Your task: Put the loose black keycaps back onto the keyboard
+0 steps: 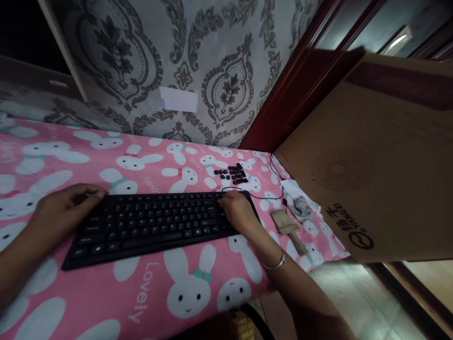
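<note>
Your left hand point(72, 203) is at the far left corner of the keyboard point(152, 222), mid-table point(88, 288), and your right hand point(238, 210) curls over its keypad end; I cannot tell whether either grips. Loose keycaps point(238, 174) lie toward the table's far edge, and a cardboard carton point(392, 156), contents hidden, stands by its right edge.

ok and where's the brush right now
In the head view, the brush lies right of the keyboard on the pink bunny-print cloth, between the right hand and the cardboard box.
</note>
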{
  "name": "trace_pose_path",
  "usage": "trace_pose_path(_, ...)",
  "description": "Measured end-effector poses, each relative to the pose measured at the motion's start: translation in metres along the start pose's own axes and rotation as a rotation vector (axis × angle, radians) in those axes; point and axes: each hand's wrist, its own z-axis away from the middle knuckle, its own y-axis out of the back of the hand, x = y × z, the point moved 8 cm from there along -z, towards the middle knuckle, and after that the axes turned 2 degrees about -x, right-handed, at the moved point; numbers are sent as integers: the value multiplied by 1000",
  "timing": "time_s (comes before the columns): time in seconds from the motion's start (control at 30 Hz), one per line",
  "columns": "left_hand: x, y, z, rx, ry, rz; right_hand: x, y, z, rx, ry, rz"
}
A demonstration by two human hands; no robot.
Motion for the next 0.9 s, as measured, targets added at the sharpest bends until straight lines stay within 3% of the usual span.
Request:
trace_pose_path(0.2,2,-3,5,-51,66,64,51,18,-50,46,-158,-4)
trace_pose_path(0.43,-9,-4,-2,-69,43,96,65,1,-88,-36,-173,89)
trace_pose_path(0.7,-11,-5,-5,-62,47,65,66,-11,-97,-93,-168,115)
trace_pose_path(0.9,-7,-2,0,-60,47,33,58,14,-69,73,-142,-61)
